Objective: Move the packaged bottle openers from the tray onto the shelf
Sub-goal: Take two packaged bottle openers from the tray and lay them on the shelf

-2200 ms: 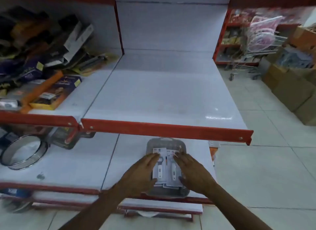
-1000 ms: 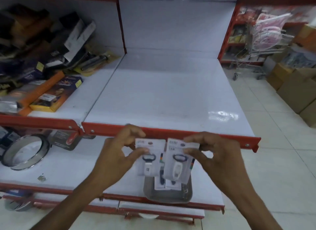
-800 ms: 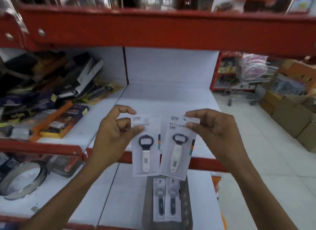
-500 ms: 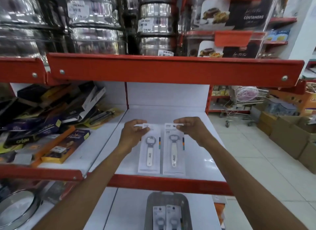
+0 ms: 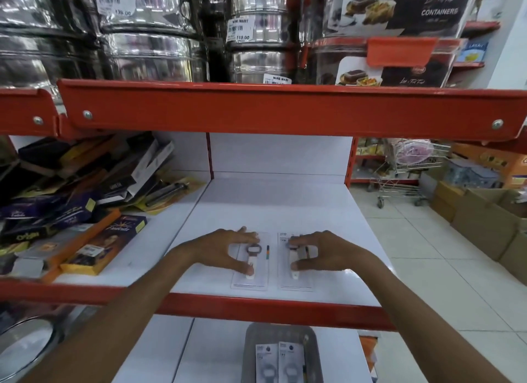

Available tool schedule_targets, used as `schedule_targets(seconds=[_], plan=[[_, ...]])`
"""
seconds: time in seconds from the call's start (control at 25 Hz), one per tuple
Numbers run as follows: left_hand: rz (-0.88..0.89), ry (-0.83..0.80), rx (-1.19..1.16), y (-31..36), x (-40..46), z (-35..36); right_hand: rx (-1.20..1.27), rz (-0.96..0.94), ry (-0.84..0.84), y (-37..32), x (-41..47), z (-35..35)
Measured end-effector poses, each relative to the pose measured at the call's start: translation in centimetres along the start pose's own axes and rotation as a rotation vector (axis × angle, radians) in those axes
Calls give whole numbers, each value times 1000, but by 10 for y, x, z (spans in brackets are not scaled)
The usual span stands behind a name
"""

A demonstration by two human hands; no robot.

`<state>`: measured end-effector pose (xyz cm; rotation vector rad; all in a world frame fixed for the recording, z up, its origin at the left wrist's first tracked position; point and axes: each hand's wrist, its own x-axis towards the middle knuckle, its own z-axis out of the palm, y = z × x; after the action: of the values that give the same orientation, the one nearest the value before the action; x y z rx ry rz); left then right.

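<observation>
Two packaged bottle openers lie flat, side by side, on the white shelf (image 5: 285, 206) near its red front edge. My left hand (image 5: 225, 250) pinches the left package (image 5: 252, 278) with thumb and fingers. The right package (image 5: 296, 281) is held the same way by my right hand (image 5: 322, 253). Below, on the lower shelf, a grey tray (image 5: 281, 332) holds more packaged openers (image 5: 278, 360), two of them showing on top.
A red shelf lip (image 5: 285, 111) hangs overhead, with steel tins (image 5: 154, 40) and container boxes above it. Boxed goods (image 5: 71, 211) crowd the left bay. A steel sieve (image 5: 25, 342) sits lower left. A trolley (image 5: 405, 177) and cartons (image 5: 484, 217) stand in the aisle at right.
Both hands lifted one package each off the tray, raised them, carried them forward over the middle shelf, and now press them flat on it. The view has tilted upward.
</observation>
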<state>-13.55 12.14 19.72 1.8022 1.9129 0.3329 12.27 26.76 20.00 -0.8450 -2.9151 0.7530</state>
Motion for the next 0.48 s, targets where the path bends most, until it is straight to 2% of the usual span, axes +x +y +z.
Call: schedule_targets(seconds=[0.24, 0.48], plan=[[22, 38, 52, 5, -8, 10, 27, -47, 84, -5, -12, 12], [20, 18, 73, 11, -16, 13, -1, -66, 79, -16, -21, 15]])
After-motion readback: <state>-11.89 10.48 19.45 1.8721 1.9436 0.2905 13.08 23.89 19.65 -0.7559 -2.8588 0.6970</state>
